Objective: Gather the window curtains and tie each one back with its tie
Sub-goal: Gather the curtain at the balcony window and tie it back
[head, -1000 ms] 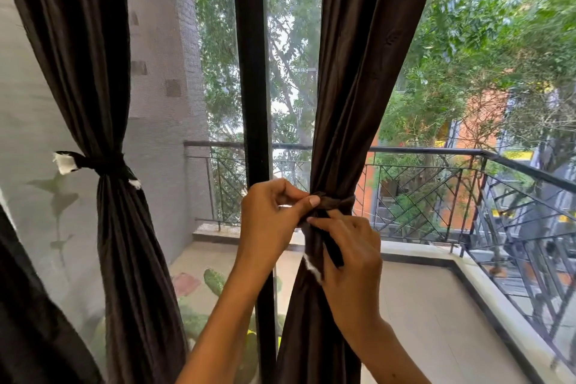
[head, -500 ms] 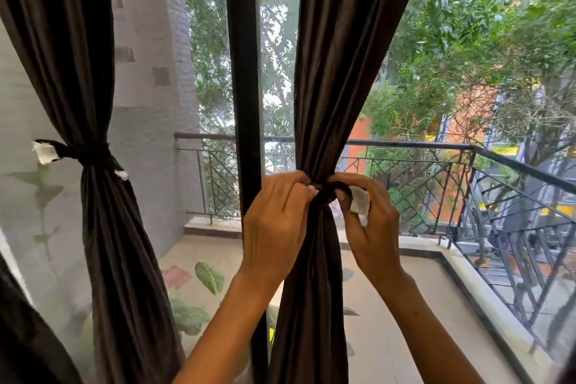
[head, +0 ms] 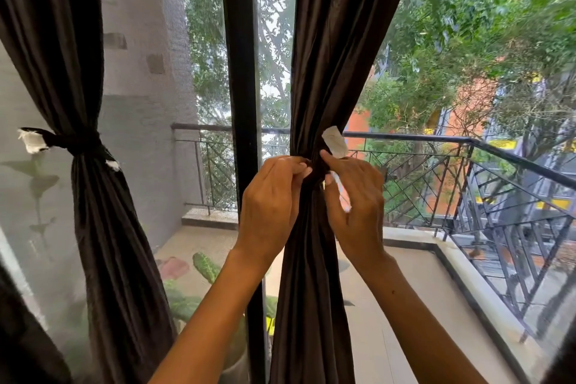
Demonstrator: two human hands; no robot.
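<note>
At frame centre, left hand and right hand are pinching the tie around the gathered curtain.

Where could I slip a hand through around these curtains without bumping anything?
Free: the gap between the left curtain and the window post, and the glass right of the middle curtain, above the railing. Crowded: at the tie, where the left hand and right hand meet.

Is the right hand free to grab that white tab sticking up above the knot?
Probably yes: the white tab stands uncovered just above the right hand, though its fingers are busy pinching the tie.
</note>
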